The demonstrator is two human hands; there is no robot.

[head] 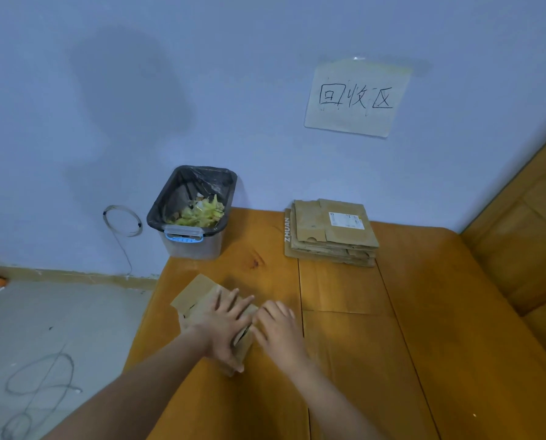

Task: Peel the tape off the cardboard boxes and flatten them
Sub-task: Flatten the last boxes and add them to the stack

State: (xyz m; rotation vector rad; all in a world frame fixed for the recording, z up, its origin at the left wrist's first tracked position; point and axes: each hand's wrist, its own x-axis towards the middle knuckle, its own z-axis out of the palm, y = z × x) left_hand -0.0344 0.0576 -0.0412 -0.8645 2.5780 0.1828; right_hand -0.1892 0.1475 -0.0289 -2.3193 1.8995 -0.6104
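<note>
The person's left hand lies flat on a small cardboard box, fingers straight and fanned out, palm pressing down on the upper face. The right hand sits just beside it on the right, palm down with the fingers slightly bent over the box's right edge; whether those fingers grip the edge or merely rest on it cannot be told. The two hands touch or nearly touch at the middle of the box.

The box sits near the left edge of an orange wooden surface, at the near side. One flap sticks out toward the far left, and the near end of the box is still partly open (a dark gap shows between the hands).

At the far side of the same surface, against the wall, stands a stack of flattened boxes; the top one bears a white label and a lower one the letters ZHUAN. To its left, at the far left corner, stands a clear plastic bin lined with a black bag and holding yellowish scraps. A paper sign with handwritten characters is fixed to the wall above the stack. A coil of thin wire hangs on the wall left of the bin.
</note>
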